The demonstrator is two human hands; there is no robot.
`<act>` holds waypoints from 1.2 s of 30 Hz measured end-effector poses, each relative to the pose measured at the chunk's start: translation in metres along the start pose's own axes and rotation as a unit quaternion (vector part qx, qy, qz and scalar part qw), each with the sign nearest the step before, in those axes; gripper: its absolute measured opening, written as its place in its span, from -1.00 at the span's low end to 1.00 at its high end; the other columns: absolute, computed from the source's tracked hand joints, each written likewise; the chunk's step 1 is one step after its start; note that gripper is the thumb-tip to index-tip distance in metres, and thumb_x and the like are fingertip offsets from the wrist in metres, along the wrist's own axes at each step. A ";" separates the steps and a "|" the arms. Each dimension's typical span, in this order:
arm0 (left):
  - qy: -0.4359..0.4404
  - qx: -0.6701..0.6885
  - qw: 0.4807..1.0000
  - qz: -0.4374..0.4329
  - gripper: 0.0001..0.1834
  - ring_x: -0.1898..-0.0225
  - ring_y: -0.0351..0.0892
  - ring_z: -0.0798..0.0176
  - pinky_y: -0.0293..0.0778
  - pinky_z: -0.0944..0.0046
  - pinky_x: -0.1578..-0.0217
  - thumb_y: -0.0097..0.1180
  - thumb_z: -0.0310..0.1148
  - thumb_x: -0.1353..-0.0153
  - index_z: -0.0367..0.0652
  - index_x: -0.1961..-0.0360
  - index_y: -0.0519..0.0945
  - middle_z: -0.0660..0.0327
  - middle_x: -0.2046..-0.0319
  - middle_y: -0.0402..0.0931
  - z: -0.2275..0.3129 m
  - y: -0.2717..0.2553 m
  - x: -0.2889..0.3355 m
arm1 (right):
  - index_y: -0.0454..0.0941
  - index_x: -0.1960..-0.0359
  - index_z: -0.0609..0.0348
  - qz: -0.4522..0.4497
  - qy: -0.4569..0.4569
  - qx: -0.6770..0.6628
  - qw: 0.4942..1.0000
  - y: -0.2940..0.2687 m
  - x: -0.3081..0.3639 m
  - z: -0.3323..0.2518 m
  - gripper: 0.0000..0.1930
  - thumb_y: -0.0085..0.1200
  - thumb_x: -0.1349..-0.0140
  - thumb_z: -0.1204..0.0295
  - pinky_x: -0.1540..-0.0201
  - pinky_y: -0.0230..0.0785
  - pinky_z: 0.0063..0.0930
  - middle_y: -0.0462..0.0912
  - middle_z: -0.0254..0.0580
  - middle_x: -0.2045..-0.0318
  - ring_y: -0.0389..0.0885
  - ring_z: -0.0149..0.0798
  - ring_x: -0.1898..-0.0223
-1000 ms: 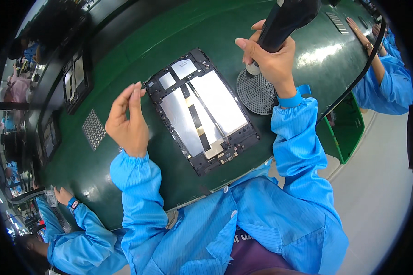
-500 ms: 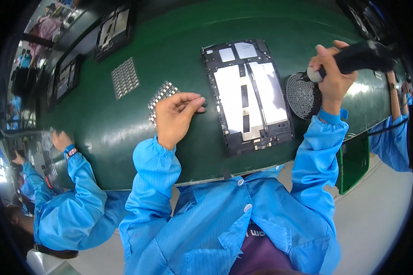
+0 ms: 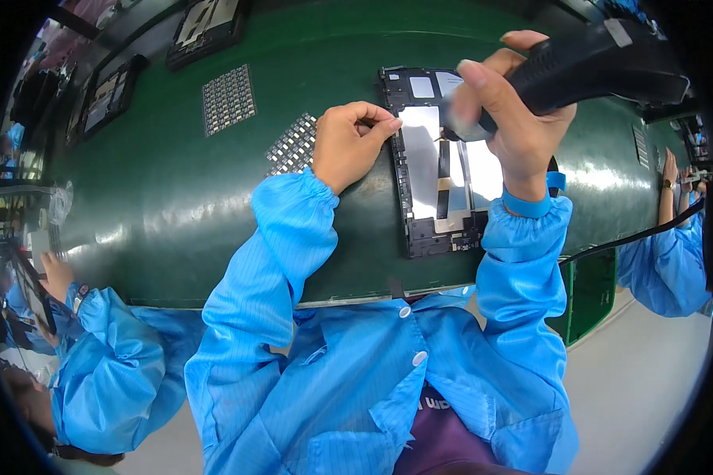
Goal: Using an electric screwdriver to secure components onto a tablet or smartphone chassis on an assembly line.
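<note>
An opened tablet (image 3: pixel 419 162) lies on the green table in front of me, with silver panels, dark strips and a black frame. My left hand (image 3: pixel 350 145) is closed in a pinch at its upper left edge; whatever the fingertips hold, if anything, is too small to make out. Over the tablet's upper right part, my right hand (image 3: pixel 523 131) grips a black handheld tool (image 3: pixel 594 67) with a thick body. The tool's rounded, pale tip is blurred and points down toward the silver panels. My right hand and sleeve hide much of the tablet's right side.
Beside my left hand lies a sheet of small parts (image 3: pixel 291 144), with a second sheet (image 3: pixel 229 100) farther left. More opened tablets (image 3: pixel 203 30) stand at the far left. Co-workers in blue (image 3: pixel 111 380) sit on both sides. A black cable (image 3: pixel 634 233) runs at right.
My right hand has brought the black tool leftward from beside the tablet to above it. My left hand has moved right and up to the tablet's edge. The view has shifted slightly.
</note>
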State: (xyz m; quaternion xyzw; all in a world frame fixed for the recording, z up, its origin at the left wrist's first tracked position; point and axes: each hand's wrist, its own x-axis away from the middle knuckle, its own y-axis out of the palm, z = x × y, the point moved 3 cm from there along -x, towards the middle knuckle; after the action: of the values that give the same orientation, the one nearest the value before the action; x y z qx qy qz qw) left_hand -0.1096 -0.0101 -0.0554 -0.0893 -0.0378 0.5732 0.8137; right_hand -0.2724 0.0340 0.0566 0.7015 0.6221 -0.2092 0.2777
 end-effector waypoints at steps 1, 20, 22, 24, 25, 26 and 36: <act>0.039 -0.004 0.999 0.003 -0.84 0.54 0.50 0.52 0.34 0.54 0.68 0.25 -0.40 -0.07 -0.25 0.33 0.62 0.30 0.53 0.56 -0.002 0.000 0.000 | 0.31 0.05 0.32 -0.020 -0.002 -0.002 1.000 0.006 -0.001 0.002 -0.61 0.10 -0.07 0.69 0.53 0.42 -0.41 0.48 -0.20 0.65 0.48 -0.35 0.66; -0.167 -0.010 0.979 -0.116 -0.88 0.63 0.54 0.44 0.32 0.54 0.73 0.22 -0.50 -0.03 -0.30 0.45 0.53 0.21 0.56 0.56 0.015 -0.012 -0.014 | 0.35 0.14 0.37 -0.034 0.035 0.027 0.998 0.038 -0.002 0.041 -0.64 0.19 -0.01 0.70 0.58 0.40 -0.56 0.54 -0.20 0.65 0.50 -0.41 0.68; -0.165 -0.013 0.979 -0.117 -0.88 0.63 0.54 0.44 0.33 0.54 0.72 0.21 -0.50 -0.04 -0.31 0.44 0.53 0.21 0.56 0.56 0.015 -0.012 -0.013 | 0.35 0.16 0.37 -0.032 0.042 0.023 0.998 0.039 -0.001 0.042 -0.64 0.19 -0.01 0.70 0.58 0.40 -0.56 0.53 -0.21 0.65 0.50 -0.41 0.67; -0.164 -0.016 0.979 -0.118 -0.88 0.62 0.54 0.44 0.33 0.54 0.72 0.21 -0.50 -0.04 -0.31 0.43 0.53 0.20 0.55 0.57 0.013 -0.013 -0.013 | 0.35 0.16 0.37 -0.033 0.041 0.017 0.998 0.040 0.000 0.042 -0.65 0.19 -0.01 0.70 0.58 0.40 -0.56 0.53 -0.21 0.65 0.50 -0.41 0.67; -0.160 -0.006 0.981 -0.111 -0.84 0.63 0.55 0.41 0.38 0.49 0.72 0.26 -0.46 0.00 -0.33 0.47 0.55 0.18 0.58 0.56 0.012 -0.013 -0.012 | 0.34 0.17 0.38 -0.035 0.042 0.012 0.998 0.040 0.001 0.043 -0.65 0.19 -0.01 0.71 0.58 0.39 -0.56 0.53 -0.21 0.65 0.50 -0.42 0.67; -0.156 0.004 0.982 -0.105 -0.80 0.64 0.56 0.38 0.42 0.45 0.72 0.31 -0.43 0.03 -0.34 0.50 0.56 0.16 0.61 0.56 0.011 -0.013 -0.013 | 0.34 0.17 0.38 -0.034 0.042 0.012 0.998 0.040 0.001 0.042 -0.65 0.19 -0.01 0.71 0.58 0.39 -0.56 0.53 -0.21 0.65 0.50 -0.42 0.67; -0.165 0.004 0.981 -0.101 -0.83 0.64 0.57 0.37 0.45 0.43 0.70 0.29 -0.45 0.03 -0.34 0.51 0.57 0.16 0.61 0.57 0.008 -0.018 -0.017 | 0.36 0.19 0.36 -0.047 0.035 0.069 0.996 0.043 0.000 0.046 -0.66 0.19 0.00 0.71 0.60 0.34 -0.60 0.53 -0.24 0.65 0.48 -0.46 0.68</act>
State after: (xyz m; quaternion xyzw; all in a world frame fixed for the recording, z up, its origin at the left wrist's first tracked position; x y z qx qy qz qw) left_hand -0.1005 -0.0307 -0.0431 0.0134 -0.1779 0.4949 0.8504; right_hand -0.2272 0.0005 0.0271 0.6958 0.6481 -0.2397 0.1962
